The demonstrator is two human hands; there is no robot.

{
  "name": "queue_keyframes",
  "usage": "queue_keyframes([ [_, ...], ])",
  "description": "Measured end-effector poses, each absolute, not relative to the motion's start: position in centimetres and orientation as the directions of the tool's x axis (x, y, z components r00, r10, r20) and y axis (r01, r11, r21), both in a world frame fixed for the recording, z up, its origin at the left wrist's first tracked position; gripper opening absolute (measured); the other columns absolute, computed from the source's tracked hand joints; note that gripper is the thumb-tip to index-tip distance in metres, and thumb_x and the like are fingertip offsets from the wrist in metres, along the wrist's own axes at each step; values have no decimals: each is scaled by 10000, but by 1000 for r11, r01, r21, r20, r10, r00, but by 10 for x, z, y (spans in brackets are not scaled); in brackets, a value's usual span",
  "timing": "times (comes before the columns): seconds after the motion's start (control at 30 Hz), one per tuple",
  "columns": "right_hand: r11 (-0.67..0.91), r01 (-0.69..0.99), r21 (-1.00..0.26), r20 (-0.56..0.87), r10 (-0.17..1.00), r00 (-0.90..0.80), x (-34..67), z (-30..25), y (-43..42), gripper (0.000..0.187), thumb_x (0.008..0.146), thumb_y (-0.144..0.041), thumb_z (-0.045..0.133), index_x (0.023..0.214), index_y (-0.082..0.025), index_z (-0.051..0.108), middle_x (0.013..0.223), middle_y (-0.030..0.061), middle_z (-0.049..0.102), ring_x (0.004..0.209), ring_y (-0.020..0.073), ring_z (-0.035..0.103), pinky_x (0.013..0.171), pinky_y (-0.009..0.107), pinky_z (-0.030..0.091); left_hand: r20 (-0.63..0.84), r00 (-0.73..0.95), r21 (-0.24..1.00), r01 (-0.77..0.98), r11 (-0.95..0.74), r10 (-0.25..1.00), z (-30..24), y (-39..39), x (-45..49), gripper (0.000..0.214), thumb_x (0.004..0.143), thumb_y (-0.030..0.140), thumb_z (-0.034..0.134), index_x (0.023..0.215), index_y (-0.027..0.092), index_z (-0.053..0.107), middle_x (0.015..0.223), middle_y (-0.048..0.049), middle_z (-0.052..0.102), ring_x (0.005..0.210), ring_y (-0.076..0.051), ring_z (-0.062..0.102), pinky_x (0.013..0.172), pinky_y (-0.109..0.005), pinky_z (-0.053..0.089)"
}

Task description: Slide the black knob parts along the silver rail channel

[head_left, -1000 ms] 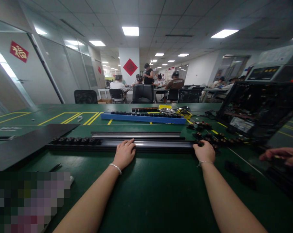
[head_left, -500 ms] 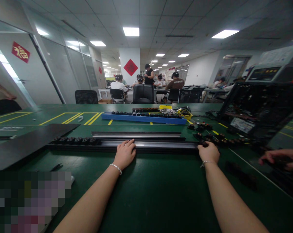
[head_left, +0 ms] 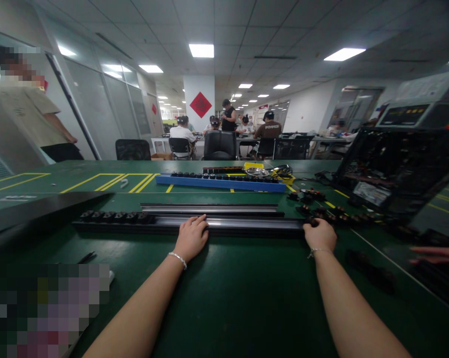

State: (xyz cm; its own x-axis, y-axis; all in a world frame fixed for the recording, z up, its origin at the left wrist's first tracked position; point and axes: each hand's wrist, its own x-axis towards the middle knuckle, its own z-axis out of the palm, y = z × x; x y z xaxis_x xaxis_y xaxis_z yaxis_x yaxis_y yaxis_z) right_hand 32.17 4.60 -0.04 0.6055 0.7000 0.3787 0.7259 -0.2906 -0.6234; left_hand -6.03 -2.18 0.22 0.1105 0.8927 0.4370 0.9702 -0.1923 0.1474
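A long black rail [head_left: 247, 226] with a shiny metal channel lies across the green table in front of me. My left hand [head_left: 192, 233] grips it near the middle, fingers laid over its top. Several black knobbly parts [head_left: 114, 218] sit in a row along its left end. At the right end, the fingers of my right hand [head_left: 321, 233] are closed on a small black part [head_left: 314, 222], mostly hidden by the hand. Just behind lies a second, thinner metal rail [head_left: 209, 208].
Farther back stands a blue rail [head_left: 220, 184] bearing dark parts, with a yellow tray [head_left: 254, 165] behind. Loose black parts [head_left: 343, 215] lie at right, near a dark open case [head_left: 373, 174]. Another person's hand [head_left: 436, 254] reaches in at right. A dark sheet [head_left: 34, 214] lies left.
A person at the far left has come further into view. The other person's hand at right has moved lower and outward. The dark sheet's right end has shifted. My hands stay put.
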Motion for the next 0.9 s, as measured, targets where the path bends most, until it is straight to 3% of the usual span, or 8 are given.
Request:
queue_keyframes([
  [0.67,-322,669,-670,337,671,660,349,-8,52,416,666,-283,552,1038,-121,643,915,127,652,888,269,584,850,395,445,431,104,158,969,-189,897,2,-22,-61,232,827,280,480,988,280,647,1333,9,532,1203,-257,455,966,-463,379],
  [0.9,-370,622,-690,225,707,670,361,-3,55,408,642,-302,587,1015,-151,655,896,112,650,831,262,590,809,396,460,438,110,131,974,-185,892,2,-22,-62,222,832,281,471,976,273,640,1331,28,533,1201,-261,461,954,-460,389],
])
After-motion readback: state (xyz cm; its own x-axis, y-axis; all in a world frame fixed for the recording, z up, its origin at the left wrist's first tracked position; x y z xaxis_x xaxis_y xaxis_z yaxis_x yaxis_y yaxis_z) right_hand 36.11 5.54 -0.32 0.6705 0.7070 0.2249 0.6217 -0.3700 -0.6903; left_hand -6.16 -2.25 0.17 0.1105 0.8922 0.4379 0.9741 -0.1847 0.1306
